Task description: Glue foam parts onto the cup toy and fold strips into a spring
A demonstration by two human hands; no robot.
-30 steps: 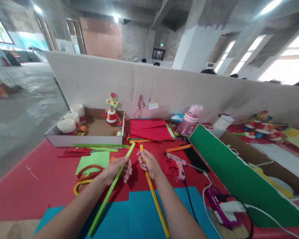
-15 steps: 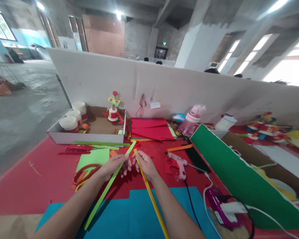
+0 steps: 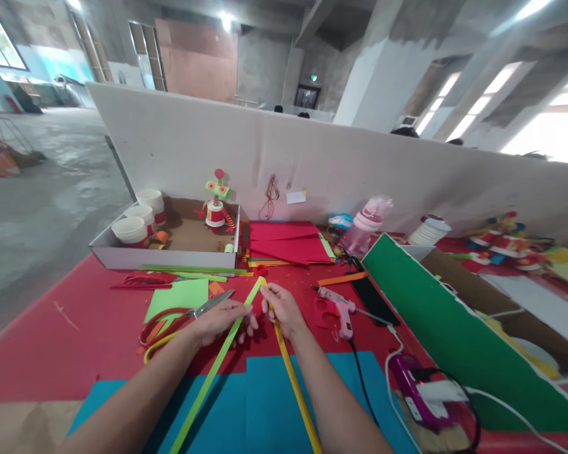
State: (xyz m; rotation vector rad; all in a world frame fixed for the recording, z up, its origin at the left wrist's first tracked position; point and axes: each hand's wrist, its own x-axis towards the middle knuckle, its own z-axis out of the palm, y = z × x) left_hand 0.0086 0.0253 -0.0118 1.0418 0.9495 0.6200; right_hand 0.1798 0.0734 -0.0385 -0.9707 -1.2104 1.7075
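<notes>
My left hand [image 3: 227, 323] pinches a light green paper strip [image 3: 216, 369] between thumb and fingers. My right hand [image 3: 283, 309] is closed on a yellow paper strip [image 3: 296, 391]. The upper ends of the two strips meet between my hands, forming a narrow upside-down V; whether they are stuck together I cannot tell. Both strips trail down toward me over blue paper sheets [image 3: 312, 372]. Left of my left hand lie scissors [image 3: 213, 302] with red and yellow handles, beside a light green paper sheet [image 3: 182, 296].
A pink glue gun [image 3: 341, 309] with a cord lies on the right, near a purple power strip [image 3: 416, 391]. A shallow box [image 3: 165, 260] holds paper cups and a paper-cup figure [image 3: 215, 211]. Red paper [image 3: 284, 243] is stacked at the back. A green-sided box [image 3: 435, 315] borders the right.
The strips' upper ends have come together, where a gap was before. The green strip has shifted right at its top, and my left hand has moved slightly right, uncovering the scissor blades.
</notes>
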